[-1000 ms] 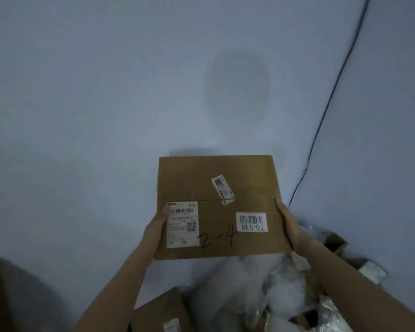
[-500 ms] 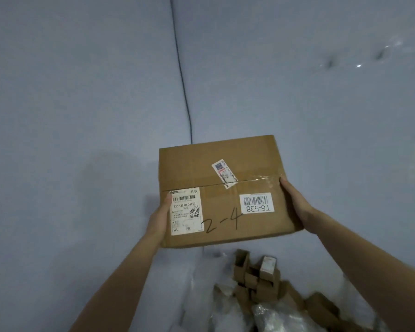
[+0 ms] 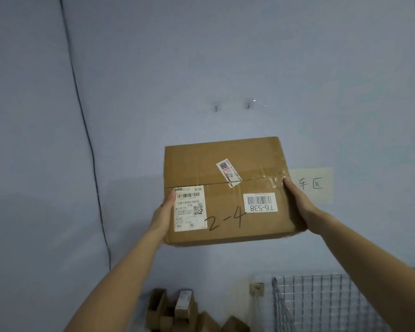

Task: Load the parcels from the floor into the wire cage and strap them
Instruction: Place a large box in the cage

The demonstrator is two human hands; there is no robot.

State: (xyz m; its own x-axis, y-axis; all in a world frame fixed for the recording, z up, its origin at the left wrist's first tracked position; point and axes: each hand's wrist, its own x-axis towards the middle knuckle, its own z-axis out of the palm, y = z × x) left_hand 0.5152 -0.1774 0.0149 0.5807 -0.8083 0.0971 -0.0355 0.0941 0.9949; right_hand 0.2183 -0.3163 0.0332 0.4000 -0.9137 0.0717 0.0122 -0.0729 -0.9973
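Between the left hand (image 3: 164,215) and the right hand (image 3: 297,202), each gripping a side edge, the cardboard parcel (image 3: 225,188) is held in the air. Carrying is judged underway; next, it must be lowered rightward into the wire cage (image 3: 321,300).

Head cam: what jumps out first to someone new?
The cardboard box marked 2-4 is held up mid-frame against the wall, with the left hand gripping its left edge and the right hand its right edge. At lower right is a corner of the wire cage, and at bottom centre a heap of small cartons.
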